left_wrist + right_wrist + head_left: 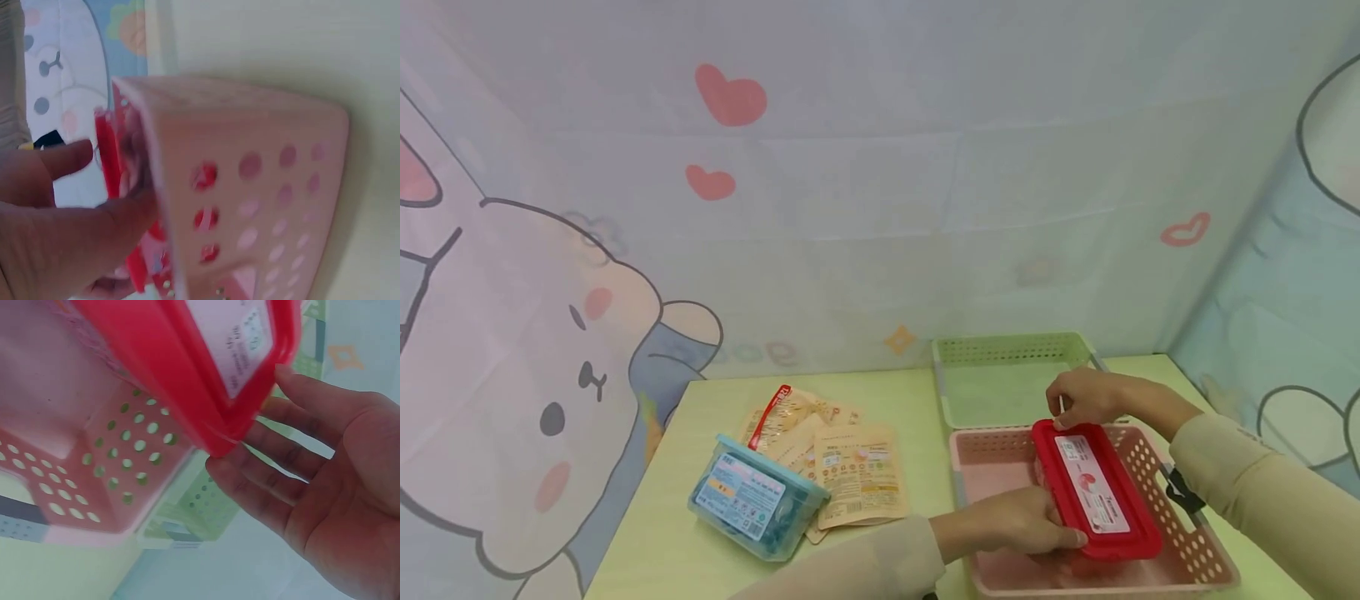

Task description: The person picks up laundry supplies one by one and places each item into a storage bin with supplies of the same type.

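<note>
A plastic box with a red lid (1138,504) and a white label is held tilted over the pink basket (996,475). My left hand (1018,521) grips its near left side, thumb on the lid and the other fingers lower down, partly hidden. At the far end, my right hand (1086,396) pinches the lid's corner, with the thumb on top and fingers underneath in the right wrist view. Through the holes of the basket wall (250,119), the left wrist view shows red parts of the box.
Behind the pink basket stands a light green basket (1000,396). To the left, a blue-lidded wipes box (752,500) leans on several beige packets (861,475), one with a red strip. A printed curtain (880,208) hangs around the table.
</note>
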Motion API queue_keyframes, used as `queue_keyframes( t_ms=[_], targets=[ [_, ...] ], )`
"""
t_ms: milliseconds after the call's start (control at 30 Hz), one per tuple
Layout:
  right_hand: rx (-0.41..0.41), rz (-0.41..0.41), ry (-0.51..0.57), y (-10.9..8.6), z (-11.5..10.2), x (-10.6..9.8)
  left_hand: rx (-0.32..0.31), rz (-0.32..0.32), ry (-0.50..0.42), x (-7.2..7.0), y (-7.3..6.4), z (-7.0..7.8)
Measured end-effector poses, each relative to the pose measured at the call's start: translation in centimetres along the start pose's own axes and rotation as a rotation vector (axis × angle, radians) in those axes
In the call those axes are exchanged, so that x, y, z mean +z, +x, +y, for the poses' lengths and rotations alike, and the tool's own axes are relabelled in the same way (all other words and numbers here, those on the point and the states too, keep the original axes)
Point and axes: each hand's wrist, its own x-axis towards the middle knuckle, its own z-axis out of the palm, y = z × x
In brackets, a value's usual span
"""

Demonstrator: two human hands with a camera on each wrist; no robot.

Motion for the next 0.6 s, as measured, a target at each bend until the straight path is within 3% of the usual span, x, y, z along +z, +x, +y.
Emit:
queue_keyframes(
  t_ms=[133,300,467,600],
  targets=[
    [0.003,-0.025,-0.051,0.2,-0.8,-0.6,0.045,-0.145,-0.022,-2.0,-0.5,-0.2],
    [-0.016,-0.023,-0.105,0.7,-1.8,-1.2,0.079,-0.209,-0.014,-4.2,-1.7,-0.4],
    [-0.031,-0.016,-0.134,1.0,-3.0,-1.3,0.115,-0.189,0.03,-6.0,-3.4,-0.9],
    [-0.046,-0.016,-0.123,0.9,-3.7,-1.3,0.132,-0.123,0.102,-7.5,-4.7,-1.1]
  ],
)
